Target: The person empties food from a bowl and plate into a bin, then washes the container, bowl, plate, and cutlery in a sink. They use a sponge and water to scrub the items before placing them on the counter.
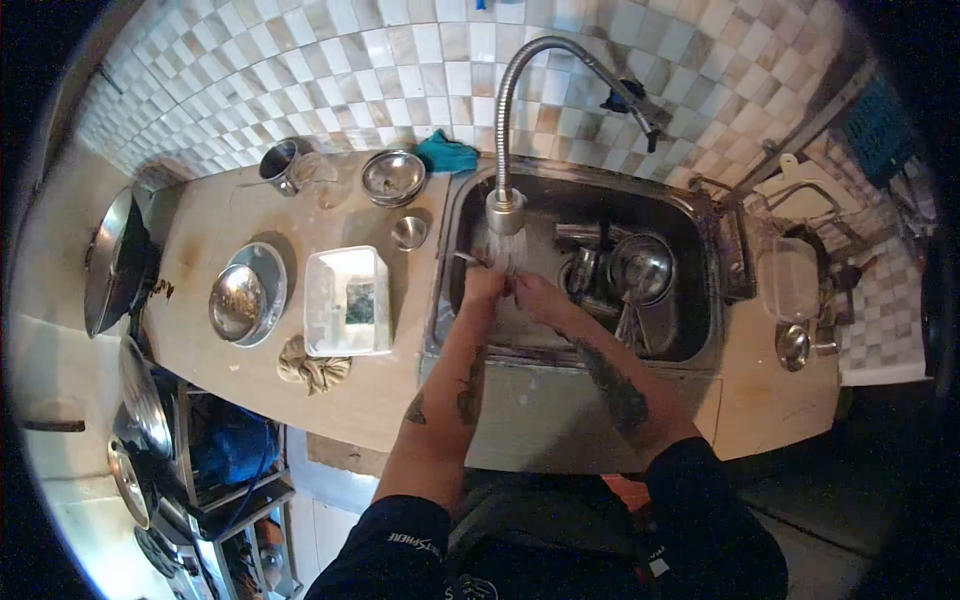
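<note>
Both of my hands are together under running water [510,245] on the left side of the steel sink [712,300]. My left hand [485,284] is closed on a thin metal utensil [467,258], whose end sticks out to the left; its kind is hard to make out. My right hand [536,298] is closed right beside it, its fingertips meeting the left ones, and what they pinch is hidden. Above them curves a flexible metal faucet [503,120]. To the right in the sink lie a round metal strainer or bowl [643,270] and several metal pieces.
On the left counter stand a white plastic container [348,302], a plate with a metal bowl [237,304], stacked bowls [392,177], a small cup [408,233], a mug [281,166] and crumpled cloth [313,366]. A teal cloth [446,153] lies behind; a clear container [795,280] is at right.
</note>
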`<state>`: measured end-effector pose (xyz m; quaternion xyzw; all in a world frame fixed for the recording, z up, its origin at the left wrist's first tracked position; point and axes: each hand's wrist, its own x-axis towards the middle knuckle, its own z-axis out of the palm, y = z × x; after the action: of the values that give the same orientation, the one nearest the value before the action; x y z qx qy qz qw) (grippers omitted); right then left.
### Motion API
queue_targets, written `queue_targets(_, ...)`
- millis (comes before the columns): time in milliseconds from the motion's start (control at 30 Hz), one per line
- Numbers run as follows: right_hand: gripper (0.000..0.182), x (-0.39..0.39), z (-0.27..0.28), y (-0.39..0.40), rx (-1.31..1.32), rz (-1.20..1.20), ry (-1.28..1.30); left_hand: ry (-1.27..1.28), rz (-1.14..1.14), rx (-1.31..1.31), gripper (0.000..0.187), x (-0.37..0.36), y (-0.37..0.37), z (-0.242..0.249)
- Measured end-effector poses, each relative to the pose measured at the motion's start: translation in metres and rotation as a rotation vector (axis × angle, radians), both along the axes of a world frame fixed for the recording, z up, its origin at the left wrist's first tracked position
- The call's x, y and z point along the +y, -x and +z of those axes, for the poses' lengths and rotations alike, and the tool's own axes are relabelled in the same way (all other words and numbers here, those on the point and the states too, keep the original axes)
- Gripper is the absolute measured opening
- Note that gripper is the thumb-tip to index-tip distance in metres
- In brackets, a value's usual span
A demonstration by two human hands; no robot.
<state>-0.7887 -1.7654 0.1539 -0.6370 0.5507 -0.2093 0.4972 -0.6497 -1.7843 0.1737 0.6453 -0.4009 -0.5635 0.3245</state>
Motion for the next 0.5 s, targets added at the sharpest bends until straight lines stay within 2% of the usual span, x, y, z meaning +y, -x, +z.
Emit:
queue_targets(33,0.030,-0.005,-0.007,0.004,0.093,0.010,0.195,0.081,0.165,0.001,0.045,-0.003,0.007,-0.009)
queue_targets(67,0.028,-0.016,-0.051,0.004,0.241,0.019,0.556,0.160,0.334,-0.003,0.049,-0.008,0.013,-0.034)
queue_targets(100,0.026,-0.020,-0.051,0.002,0.220,0.040,0.617,0.238,0.508,-0.014,0.053,-0.015,0.015,-0.065)
queue_targets(133,0.024,-0.023,-0.051,-0.001,0.199,0.060,0.679,0.317,0.419,-0.071,0.051,-0.019,0.016,-0.075)
queue_targets(167,0.022,-0.017,-0.010,-0.003,0.013,0.097,0.438,0.400,0.336,-0.126,0.050,-0.023,0.018,-0.086)
queue_targets(233,0.018,-0.013,0.011,-0.005,-0.288,0.016,0.020,0.424,0.021,-0.462,0.036,-0.003,0.017,-0.007)
queue_targets(300,0.015,-0.007,0.003,0.008,-0.509,-0.253,-0.342,0.419,-0.202,-0.551,0.032,0.017,-0.003,0.040)
queue_targets(333,0.015,-0.006,0.000,0.013,-0.464,-0.236,-0.322,0.421,-0.327,-0.590,0.031,0.022,-0.013,0.059)
queue_targets(400,0.014,-0.006,-0.004,0.022,-0.377,-0.219,-0.272,0.590,-0.190,-0.465,0.027,0.025,-0.051,0.092)
queue_targets(433,0.019,-0.006,-0.006,0.020,-0.391,-0.190,-0.236,0.494,-0.116,-0.340,0.026,0.030,-0.072,0.113)
queue_targets(467,0.025,-0.007,-0.006,0.017,-0.400,-0.169,-0.194,0.553,-0.009,-0.286,0.021,0.033,-0.100,0.118)
queue_targets(500,0.030,-0.008,-0.005,0.019,-0.401,-0.159,-0.148,0.507,0.162,0.034,0.018,0.029,-0.131,0.113)
